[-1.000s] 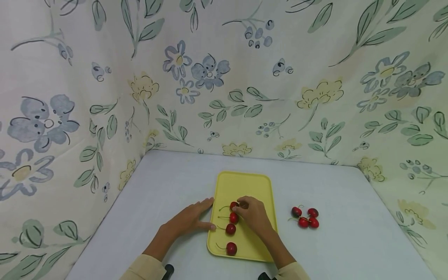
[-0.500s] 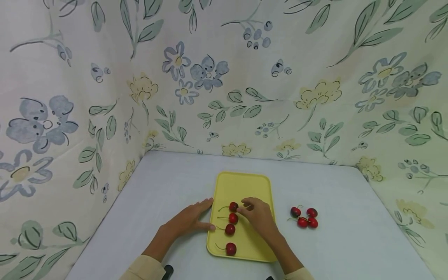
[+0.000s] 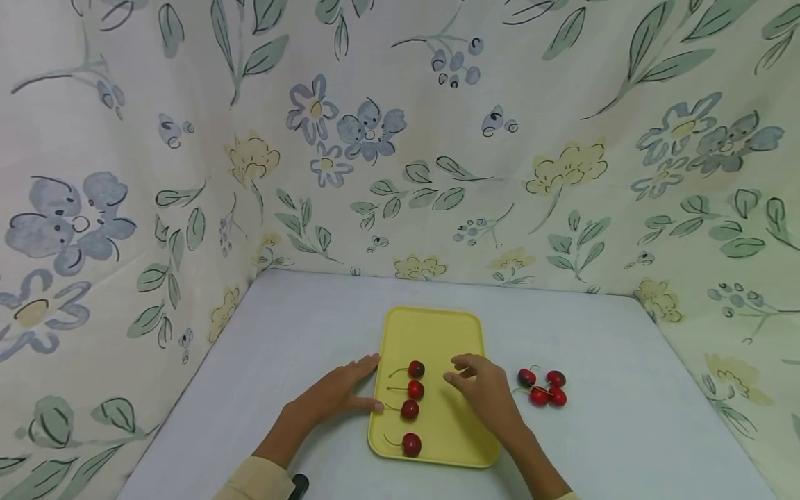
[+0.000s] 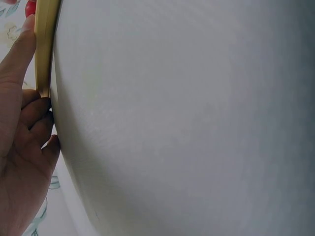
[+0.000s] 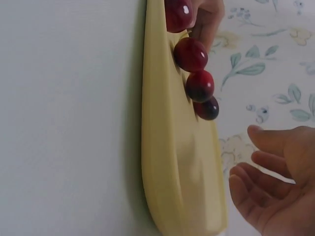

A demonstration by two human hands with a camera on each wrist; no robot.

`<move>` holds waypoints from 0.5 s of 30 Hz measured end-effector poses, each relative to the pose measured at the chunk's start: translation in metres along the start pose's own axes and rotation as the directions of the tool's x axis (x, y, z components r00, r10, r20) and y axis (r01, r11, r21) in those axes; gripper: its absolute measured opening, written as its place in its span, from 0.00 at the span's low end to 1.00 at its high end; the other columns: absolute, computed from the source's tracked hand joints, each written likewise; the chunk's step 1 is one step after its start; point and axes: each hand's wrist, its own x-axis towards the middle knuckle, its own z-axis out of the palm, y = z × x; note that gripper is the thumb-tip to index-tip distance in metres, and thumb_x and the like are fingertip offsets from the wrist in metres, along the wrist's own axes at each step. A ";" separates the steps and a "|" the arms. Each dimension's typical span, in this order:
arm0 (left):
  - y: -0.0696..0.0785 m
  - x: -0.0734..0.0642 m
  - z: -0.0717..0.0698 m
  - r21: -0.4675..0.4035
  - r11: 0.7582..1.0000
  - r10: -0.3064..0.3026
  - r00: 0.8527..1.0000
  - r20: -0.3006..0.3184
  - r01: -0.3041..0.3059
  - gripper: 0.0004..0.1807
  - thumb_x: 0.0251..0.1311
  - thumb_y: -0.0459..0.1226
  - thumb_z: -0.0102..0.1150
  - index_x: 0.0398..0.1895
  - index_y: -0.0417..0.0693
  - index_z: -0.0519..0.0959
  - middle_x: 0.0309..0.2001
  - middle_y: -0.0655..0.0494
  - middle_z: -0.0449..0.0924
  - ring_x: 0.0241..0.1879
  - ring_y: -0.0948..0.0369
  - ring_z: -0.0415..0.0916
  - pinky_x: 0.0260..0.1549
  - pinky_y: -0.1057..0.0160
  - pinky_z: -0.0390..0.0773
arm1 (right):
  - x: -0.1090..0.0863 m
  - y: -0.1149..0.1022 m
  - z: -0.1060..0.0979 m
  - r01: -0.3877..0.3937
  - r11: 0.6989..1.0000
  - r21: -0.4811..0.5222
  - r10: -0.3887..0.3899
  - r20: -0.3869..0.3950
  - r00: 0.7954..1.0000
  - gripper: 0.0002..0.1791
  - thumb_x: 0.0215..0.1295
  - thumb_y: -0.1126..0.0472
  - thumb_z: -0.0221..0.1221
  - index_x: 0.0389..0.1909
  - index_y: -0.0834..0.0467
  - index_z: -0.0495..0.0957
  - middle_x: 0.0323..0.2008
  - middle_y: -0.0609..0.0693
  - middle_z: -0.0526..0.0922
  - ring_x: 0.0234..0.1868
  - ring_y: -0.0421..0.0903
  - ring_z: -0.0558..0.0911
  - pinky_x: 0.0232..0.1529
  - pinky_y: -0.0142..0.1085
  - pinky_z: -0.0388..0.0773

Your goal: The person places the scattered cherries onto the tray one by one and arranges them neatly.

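Observation:
A yellow tray [image 3: 432,333] bears several red cherries in a column along its left side, stems pointing left. The farthest cherry [image 3: 416,369] is dark on one side; the nearest cherry [image 3: 411,444] sits a little apart from the others. My left hand [image 3: 334,392] rests at the tray's left edge, fingertips against the side and thumb at the rim, as the left wrist view also shows. Over the tray's right half, my right hand [image 3: 484,389] holds nothing, its fingers loosely bent and parted from the thumb. In the right wrist view that hand [image 5: 283,184] is apart from the cherries.
Right of the tray, several more cherries [image 3: 542,389] lie clustered on the white table [image 3: 312,312]. A floral cloth [image 3: 375,208] hangs behind and at both sides of the table.
My right hand has let go of the farthest cherry and drawn away to the right. That cherry stays on the tray. The left hand keeps its place at the edge.

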 end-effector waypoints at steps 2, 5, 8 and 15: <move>0.000 0.000 0.000 0.002 1.000 0.008 1.000 -0.004 -0.008 0.57 0.58 0.63 0.73 0.85 0.49 0.60 0.83 0.49 0.59 0.82 0.41 0.55 0.80 0.38 0.57 | -0.002 0.003 -0.004 0.003 1.000 -0.007 -0.003 -0.008 1.000 0.18 0.66 0.55 0.74 0.53 0.58 0.88 0.46 0.50 0.90 0.45 0.45 0.88 0.43 0.38 0.87; -0.001 0.000 0.000 0.008 1.000 0.016 1.000 -0.007 -0.016 0.57 0.58 0.63 0.73 0.85 0.48 0.60 0.83 0.48 0.59 0.82 0.42 0.55 0.80 0.38 0.58 | -0.005 0.008 -0.011 0.001 1.000 -0.002 -0.001 -0.023 1.000 0.18 0.65 0.55 0.75 0.52 0.57 0.88 0.46 0.50 0.90 0.45 0.44 0.88 0.42 0.35 0.86; -0.001 0.000 0.000 0.010 1.000 0.016 1.000 -0.007 -0.016 0.57 0.58 0.63 0.72 0.85 0.49 0.59 0.83 0.48 0.58 0.82 0.42 0.56 0.80 0.39 0.58 | -0.007 0.011 -0.018 -0.009 1.000 0.003 0.009 -0.032 0.999 0.18 0.65 0.55 0.75 0.53 0.57 0.88 0.46 0.50 0.90 0.46 0.45 0.88 0.43 0.35 0.86; -0.003 -0.001 0.001 -0.001 1.000 0.009 1.000 -0.005 -0.009 0.57 0.58 0.63 0.73 0.85 0.50 0.59 0.83 0.49 0.58 0.82 0.41 0.55 0.80 0.38 0.58 | -0.016 0.017 -0.036 -0.040 0.999 -0.024 0.039 -0.044 0.998 0.19 0.65 0.54 0.74 0.54 0.58 0.88 0.49 0.49 0.90 0.47 0.45 0.87 0.44 0.33 0.85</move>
